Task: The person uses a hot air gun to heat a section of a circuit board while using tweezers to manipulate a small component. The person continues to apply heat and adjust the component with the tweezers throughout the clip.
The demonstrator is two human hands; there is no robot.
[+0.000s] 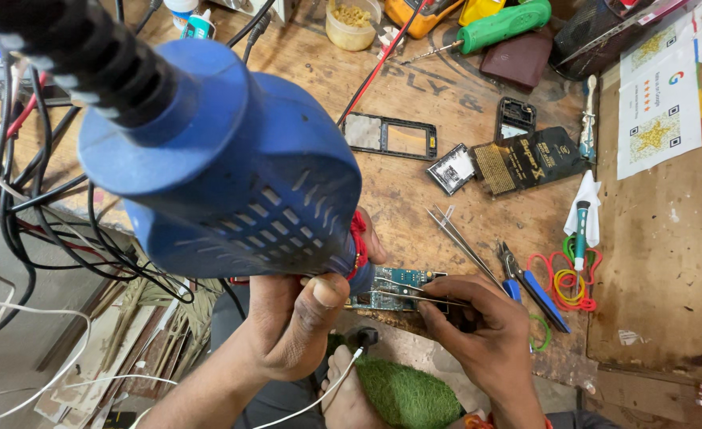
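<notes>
My left hand [295, 318] grips a big blue hot-air gun [224, 159] whose body fills the upper left and points down toward a small green circuit board [394, 287] at the workbench's near edge. My right hand [482, 330] holds thin metal tweezers [402, 298] with the tips resting across the board. The gun's nozzle is hidden behind its own body and my left thumb.
On the wooden bench [414, 199] lie a phone frame [389, 135], a second pair of tweezers [458, 238], blue-handled pliers [533, 286], a small screwdriver [581, 234], coloured wire loops [569, 282], a green screwdriver [498, 25] and a jar [352, 24]. Black cables [25, 199] hang at left. A foot [347, 389] is below.
</notes>
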